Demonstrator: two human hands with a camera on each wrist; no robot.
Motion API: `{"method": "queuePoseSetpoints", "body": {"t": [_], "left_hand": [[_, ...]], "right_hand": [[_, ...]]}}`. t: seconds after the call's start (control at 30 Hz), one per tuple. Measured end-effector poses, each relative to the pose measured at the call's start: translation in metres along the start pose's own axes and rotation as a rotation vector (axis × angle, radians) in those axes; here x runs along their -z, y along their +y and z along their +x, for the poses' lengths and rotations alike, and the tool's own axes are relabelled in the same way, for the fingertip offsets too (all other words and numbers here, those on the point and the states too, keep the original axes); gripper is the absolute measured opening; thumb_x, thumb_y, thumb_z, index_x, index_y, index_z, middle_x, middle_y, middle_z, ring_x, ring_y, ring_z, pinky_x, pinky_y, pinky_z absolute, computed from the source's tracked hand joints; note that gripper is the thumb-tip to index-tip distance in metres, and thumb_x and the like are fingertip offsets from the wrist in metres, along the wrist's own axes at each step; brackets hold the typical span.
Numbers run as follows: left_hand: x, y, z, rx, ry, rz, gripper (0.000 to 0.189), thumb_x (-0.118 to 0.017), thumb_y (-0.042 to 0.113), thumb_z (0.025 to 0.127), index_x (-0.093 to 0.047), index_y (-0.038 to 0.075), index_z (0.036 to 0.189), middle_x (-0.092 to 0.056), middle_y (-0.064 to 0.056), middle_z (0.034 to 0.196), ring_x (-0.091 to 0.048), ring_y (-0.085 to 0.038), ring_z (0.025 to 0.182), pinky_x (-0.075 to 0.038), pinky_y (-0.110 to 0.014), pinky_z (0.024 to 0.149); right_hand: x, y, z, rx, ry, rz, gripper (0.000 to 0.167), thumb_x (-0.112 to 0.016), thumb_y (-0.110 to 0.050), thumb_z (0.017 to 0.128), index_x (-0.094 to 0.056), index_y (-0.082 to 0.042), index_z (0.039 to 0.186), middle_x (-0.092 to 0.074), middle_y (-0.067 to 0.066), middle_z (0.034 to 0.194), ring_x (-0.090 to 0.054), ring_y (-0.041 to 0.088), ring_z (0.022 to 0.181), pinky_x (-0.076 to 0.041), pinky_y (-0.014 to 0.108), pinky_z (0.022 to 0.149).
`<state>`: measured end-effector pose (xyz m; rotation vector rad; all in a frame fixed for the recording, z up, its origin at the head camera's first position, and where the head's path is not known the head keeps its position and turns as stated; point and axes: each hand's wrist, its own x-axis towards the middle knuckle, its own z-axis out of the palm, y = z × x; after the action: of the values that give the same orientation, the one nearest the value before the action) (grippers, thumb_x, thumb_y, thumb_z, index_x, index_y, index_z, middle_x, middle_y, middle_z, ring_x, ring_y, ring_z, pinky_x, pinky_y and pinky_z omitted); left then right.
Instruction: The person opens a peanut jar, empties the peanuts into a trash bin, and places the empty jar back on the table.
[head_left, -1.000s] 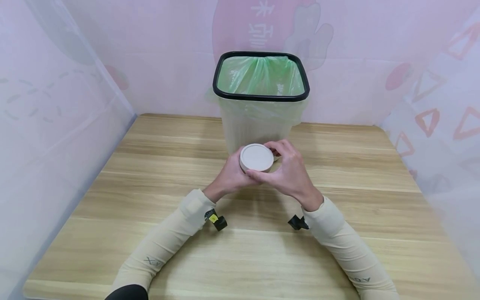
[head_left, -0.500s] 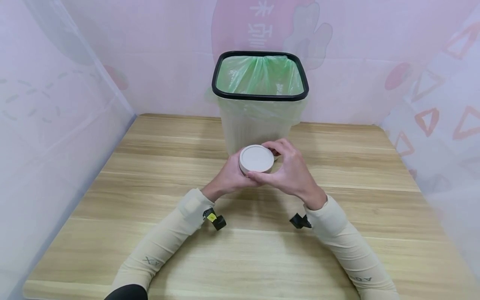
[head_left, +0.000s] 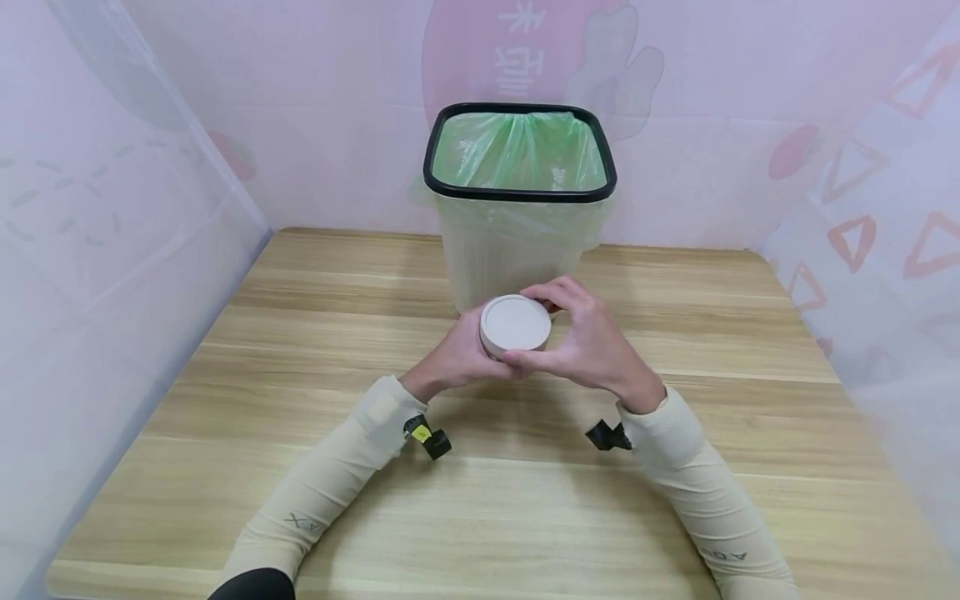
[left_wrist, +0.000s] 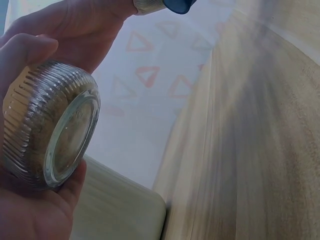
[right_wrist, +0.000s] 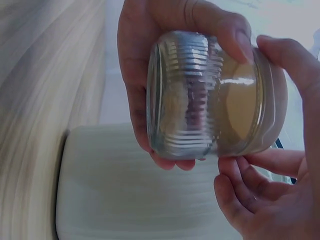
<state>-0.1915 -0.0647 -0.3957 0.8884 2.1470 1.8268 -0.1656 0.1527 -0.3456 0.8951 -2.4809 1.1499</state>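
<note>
A ribbed glass jar point(right_wrist: 185, 100) with a pale round lid point(head_left: 516, 322) is held up over the table, in front of the bin. My left hand point(head_left: 457, 354) grips the glass body from the left; its thumb and fingers wrap round the jar in the right wrist view. With thumb and fingers on opposite sides of the rim, my right hand point(head_left: 588, 346) holds the lid. The jar's clear round base point(left_wrist: 75, 132) shows in the left wrist view. No gap between lid and glass can be made out. Some inner parts of the jar look brownish.
A pale bin point(head_left: 495, 250) with a black rim and a green plastic liner point(head_left: 525, 150) stands behind the hands. Under everything lies a wood-grain table point(head_left: 315, 333). Printed curtains point(head_left: 750, 167) enclose the back and sides.
My right wrist has swung a little to the right and the right thumb has shifted along the rim. The jar and lid have come slightly toward me. Both hands keep their hold.
</note>
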Motion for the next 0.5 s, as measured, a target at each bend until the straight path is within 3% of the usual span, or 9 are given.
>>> {"method": "queuePoseSetpoints", "body": {"t": [0.5], "left_hand": [[0.001, 0.004, 0.0, -0.059, -0.136, -0.019, 0.085, -0.092, 0.005, 0.071, -0.054, 0.004, 0.147, -0.065, -0.012, 0.139, -0.062, -0.022, 0.126, -0.047, -0.043, 0.117]], "right_hand": [[0.014, 0.005, -0.001, 0.084, -0.108, 0.042, 0.072, -0.101, -0.038, 0.067, -0.072, -0.014, 0.128, -0.068, -0.004, 0.116, -0.063, 0.011, 0.107, -0.055, 0.036, 0.097]]}}
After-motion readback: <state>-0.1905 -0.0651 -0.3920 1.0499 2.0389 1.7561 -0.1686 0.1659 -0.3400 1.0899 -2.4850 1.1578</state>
